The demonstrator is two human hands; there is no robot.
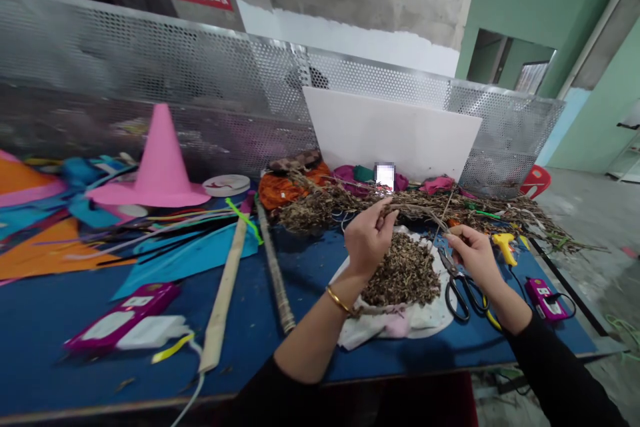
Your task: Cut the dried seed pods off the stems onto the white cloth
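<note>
one heap of dry brown leaf bits point(403, 273) sits on a crumpled white sheet point(425, 323), w/ black-handled metal scissors point(464, 279) just to its right. the thin brown dried stem point(425, 210) looks rough & slightly bent, held betw both hands above the heap's far edge. l hand point(367, 237), gold-coloured bangle point(339, 300) at wrist, curls its fingers round one end; r hand point(470, 250) pinches the other w/ thumb & fingertips, approx level w/ l.
</note>
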